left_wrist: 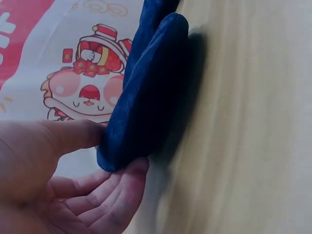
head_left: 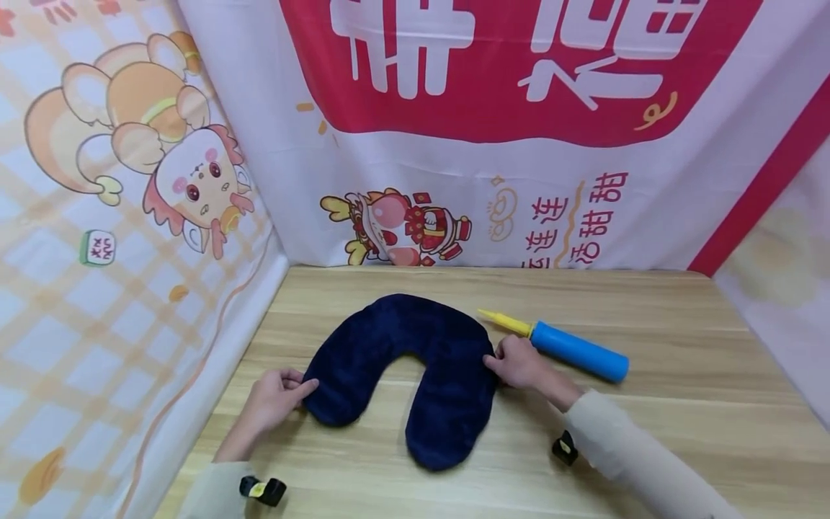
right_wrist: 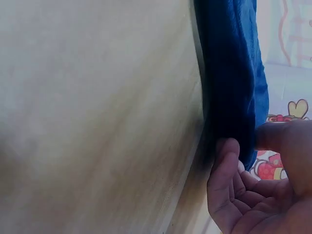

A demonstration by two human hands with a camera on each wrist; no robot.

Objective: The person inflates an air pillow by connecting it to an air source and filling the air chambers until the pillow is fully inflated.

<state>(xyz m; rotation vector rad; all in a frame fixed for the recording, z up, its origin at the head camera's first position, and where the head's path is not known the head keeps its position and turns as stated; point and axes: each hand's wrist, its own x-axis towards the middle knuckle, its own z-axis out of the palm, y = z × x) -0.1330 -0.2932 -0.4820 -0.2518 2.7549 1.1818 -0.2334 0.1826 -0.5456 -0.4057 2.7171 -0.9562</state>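
A dark blue, U-shaped neck pillow (head_left: 395, 324) lies over the wooden table with its opening toward the person. At its left edge my left hand (head_left: 275, 400) pinches the fabric, thumb on top and fingers beneath; the left wrist view shows this hand (left_wrist: 97, 180) with the pillow edge (left_wrist: 146, 92) between thumb and fingers. My right hand (head_left: 521, 362) pinches the outer right edge. In the right wrist view, thumb and fingers of that hand (right_wrist: 258, 180) take the pillow's side (right_wrist: 231, 73) between them. The pillow looks fairly flat.
A blue hand pump (head_left: 580, 351) with a yellow nozzle (head_left: 506, 321) lies just beyond the right hand. The wooden table (head_left: 681, 404) ends at a printed cloth backdrop (head_left: 415, 166) behind and another patterned cloth (head_left: 130, 288) on the left.
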